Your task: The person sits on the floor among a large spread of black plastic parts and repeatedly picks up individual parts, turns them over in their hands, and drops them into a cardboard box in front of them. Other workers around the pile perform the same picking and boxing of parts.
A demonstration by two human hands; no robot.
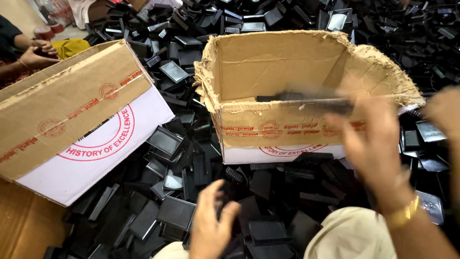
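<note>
While black plastic trays (165,141) are lying heaped across the floor in great number, the open torn carton (287,72) is sitting among them, holding hardly any as far as its interior is showing; most sorting appears outstanding. A second carton (72,124) is tipping at left. The right hand (378,144), blurred, is gripping a stack of trays (311,101) over the carton's front wall, fingers clamped. The left hand (211,225) is closing on one tray in the heap.

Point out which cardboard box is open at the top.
The middle box, torn-rimmed, under the right hand. The left box lies tipped and taped shut.
</note>
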